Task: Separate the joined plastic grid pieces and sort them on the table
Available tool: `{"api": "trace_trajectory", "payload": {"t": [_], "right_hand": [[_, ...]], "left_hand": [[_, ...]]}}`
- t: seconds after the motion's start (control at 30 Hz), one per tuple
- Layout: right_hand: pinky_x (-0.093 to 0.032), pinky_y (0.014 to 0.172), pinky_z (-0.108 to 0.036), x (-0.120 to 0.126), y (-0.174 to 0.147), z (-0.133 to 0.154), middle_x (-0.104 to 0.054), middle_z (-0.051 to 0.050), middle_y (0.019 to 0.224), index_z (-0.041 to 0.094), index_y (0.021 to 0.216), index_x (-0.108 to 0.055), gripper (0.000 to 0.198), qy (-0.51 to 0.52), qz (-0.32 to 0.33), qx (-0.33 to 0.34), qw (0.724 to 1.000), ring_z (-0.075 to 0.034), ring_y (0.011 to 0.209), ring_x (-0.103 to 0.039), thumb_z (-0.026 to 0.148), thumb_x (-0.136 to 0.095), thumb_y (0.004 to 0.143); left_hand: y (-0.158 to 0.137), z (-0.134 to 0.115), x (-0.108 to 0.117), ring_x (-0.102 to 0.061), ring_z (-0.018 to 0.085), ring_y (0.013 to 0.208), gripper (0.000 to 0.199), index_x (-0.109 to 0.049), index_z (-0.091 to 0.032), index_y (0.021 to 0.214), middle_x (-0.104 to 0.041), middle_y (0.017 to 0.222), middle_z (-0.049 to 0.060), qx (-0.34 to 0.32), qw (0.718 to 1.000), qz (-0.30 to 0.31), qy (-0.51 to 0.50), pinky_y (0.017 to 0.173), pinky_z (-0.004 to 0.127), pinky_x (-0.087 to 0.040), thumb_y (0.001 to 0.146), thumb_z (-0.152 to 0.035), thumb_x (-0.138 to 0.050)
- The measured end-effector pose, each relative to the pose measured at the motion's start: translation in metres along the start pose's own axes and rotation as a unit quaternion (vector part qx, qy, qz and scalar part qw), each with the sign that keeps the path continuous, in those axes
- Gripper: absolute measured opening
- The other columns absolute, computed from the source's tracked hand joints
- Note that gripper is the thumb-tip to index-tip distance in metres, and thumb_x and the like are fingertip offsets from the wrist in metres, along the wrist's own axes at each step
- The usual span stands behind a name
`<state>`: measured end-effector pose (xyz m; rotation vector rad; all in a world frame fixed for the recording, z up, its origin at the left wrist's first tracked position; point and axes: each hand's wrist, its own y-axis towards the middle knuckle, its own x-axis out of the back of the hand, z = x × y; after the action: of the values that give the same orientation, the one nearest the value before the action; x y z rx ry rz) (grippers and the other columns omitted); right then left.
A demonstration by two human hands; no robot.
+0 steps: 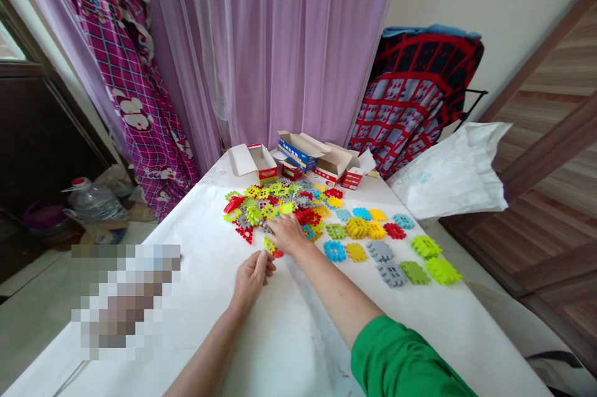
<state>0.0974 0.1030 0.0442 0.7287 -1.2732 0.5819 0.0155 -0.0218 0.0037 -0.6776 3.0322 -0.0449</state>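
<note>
Over the near edge of a heap of plastic interlocking tiles (270,198), my right hand (288,232) reaches leftward. Its fingers are stretched out, and their tips touch the tiles near a grey piece (265,227). The thumb is mostly hidden. My left hand (250,275) rests on the table just in front of the heap, with fingers curled and thumb pressed towards them. A yellow-green tile (268,245) and a red one lie at its thumb tip. Whatever the left fingers hold is hidden.
To the right are small sorted stacks of tiles: yellow (357,228), blue (334,251), grey (390,272) and green (442,270). Opened cardboard boxes (298,151) stand at the back. A white bag (457,170) is beyond the right edge. A blurred-out patch (130,297) covers the left side.
</note>
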Motion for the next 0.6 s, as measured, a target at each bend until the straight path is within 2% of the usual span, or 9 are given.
{"api": "trace_trajectory", "payload": {"t": [0.1, 0.2, 0.27, 0.4, 0.5, 0.6], "right_hand": [[-0.044, 0.083, -0.034, 0.003, 0.002, -0.002, -0.073, -0.006, 0.094, 0.022, 0.114, -0.065, 0.031, 0.095, -0.036, -0.088, 0.991, -0.022, 0.09, -0.065, 0.036, -0.051, 0.09], [-0.048, 0.074, -0.027, 0.008, 0.0, -0.019, -0.075, -0.003, 0.089, 0.023, 0.119, -0.063, 0.035, 0.224, -0.066, -0.166, 0.958, -0.018, 0.084, -0.067, 0.034, -0.051, 0.088], [-0.049, 0.076, -0.028, 0.011, -0.006, -0.036, -0.075, -0.003, 0.092, 0.023, 0.116, -0.065, 0.033, 0.249, -0.105, -0.205, 0.941, -0.019, 0.086, -0.068, 0.033, -0.052, 0.086], [-0.05, 0.081, -0.031, 0.01, -0.028, -0.069, -0.074, -0.004, 0.098, 0.023, 0.109, -0.067, 0.032, 0.257, -0.234, -0.281, 0.895, -0.019, 0.088, -0.067, 0.034, -0.049, 0.085], [-0.05, 0.078, -0.031, 0.001, -0.052, -0.074, -0.074, -0.004, 0.093, 0.022, 0.1, -0.07, 0.031, 0.269, -0.278, -0.286, 0.877, -0.019, 0.081, -0.066, 0.037, -0.047, 0.084], [-0.05, 0.078, -0.03, -0.013, -0.07, -0.061, -0.073, -0.004, 0.093, 0.022, 0.097, -0.071, 0.029, 0.245, -0.258, -0.245, 0.902, -0.019, 0.081, -0.065, 0.035, -0.048, 0.084]], "left_hand": [[0.001, 0.001, 0.005, -0.051, 0.01, 0.045, 0.062, -0.062, -0.016, 0.069, -0.058, 0.053, 0.0, -0.005, 1.0, -0.014, -0.015, 0.036, 0.019, -0.038, 0.067, -0.078, -0.053], [0.003, 0.0, 0.009, -0.051, 0.01, 0.045, 0.061, -0.062, -0.017, 0.069, -0.057, 0.052, 0.0, 0.001, 0.999, -0.024, -0.027, 0.037, 0.019, -0.038, 0.067, -0.077, -0.054], [0.004, -0.001, 0.011, -0.051, 0.01, 0.045, 0.062, -0.061, -0.017, 0.069, -0.057, 0.052, -0.001, 0.008, 0.999, -0.03, -0.035, 0.037, 0.019, -0.038, 0.066, -0.078, -0.055], [0.005, -0.002, 0.011, -0.051, 0.01, 0.045, 0.062, -0.061, -0.017, 0.071, -0.057, 0.054, -0.001, 0.015, 0.999, -0.029, -0.036, 0.038, 0.019, -0.038, 0.067, -0.078, -0.054], [0.005, -0.002, 0.011, -0.051, 0.01, 0.044, 0.062, -0.061, -0.017, 0.07, -0.058, 0.054, -0.001, 0.009, 0.999, -0.029, -0.023, 0.038, 0.019, -0.039, 0.067, -0.078, -0.054], [0.005, -0.002, 0.012, -0.052, 0.01, 0.044, 0.061, -0.062, -0.017, 0.07, -0.058, 0.053, 0.0, -0.002, 1.0, -0.03, -0.007, 0.039, 0.02, -0.04, 0.069, -0.077, -0.053]]}}
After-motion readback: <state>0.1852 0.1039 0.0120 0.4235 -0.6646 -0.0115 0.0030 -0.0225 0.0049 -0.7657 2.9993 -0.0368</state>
